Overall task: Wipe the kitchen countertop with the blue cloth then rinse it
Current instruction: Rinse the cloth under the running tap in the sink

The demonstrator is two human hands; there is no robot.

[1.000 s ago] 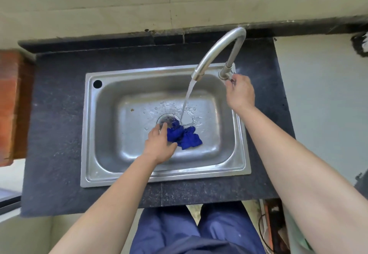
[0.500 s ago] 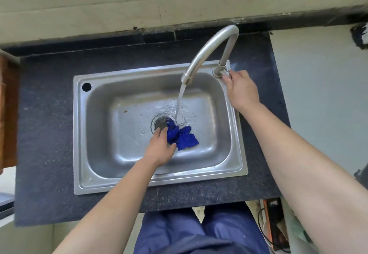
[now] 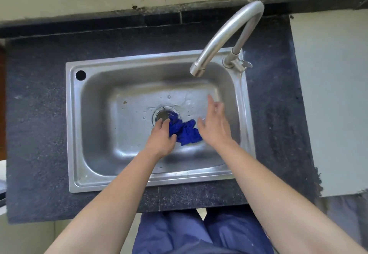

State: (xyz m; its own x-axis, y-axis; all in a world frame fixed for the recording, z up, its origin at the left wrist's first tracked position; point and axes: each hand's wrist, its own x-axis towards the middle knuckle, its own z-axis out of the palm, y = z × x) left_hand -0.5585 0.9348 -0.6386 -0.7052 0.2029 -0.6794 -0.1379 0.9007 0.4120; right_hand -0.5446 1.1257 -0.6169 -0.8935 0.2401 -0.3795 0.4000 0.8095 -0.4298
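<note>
Steel sink [image 3: 72, 134] — faucet [image 3: 219, 34] above blue cloth [image 3: 186, 133]

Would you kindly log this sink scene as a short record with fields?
cloth: blue cloth bunched in the sink, partly over the drain
left: left hand grips the cloth's left edge
right: right hand open, blurred, beside the cloth; contact unclear
water: no stream visible from the faucet
surround: dark countertop around the sink

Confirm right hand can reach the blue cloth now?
Probably yes. The right hand is open inside the sink, right beside the blue cloth, with nothing between them; the left hand grips only its left edge.
</note>
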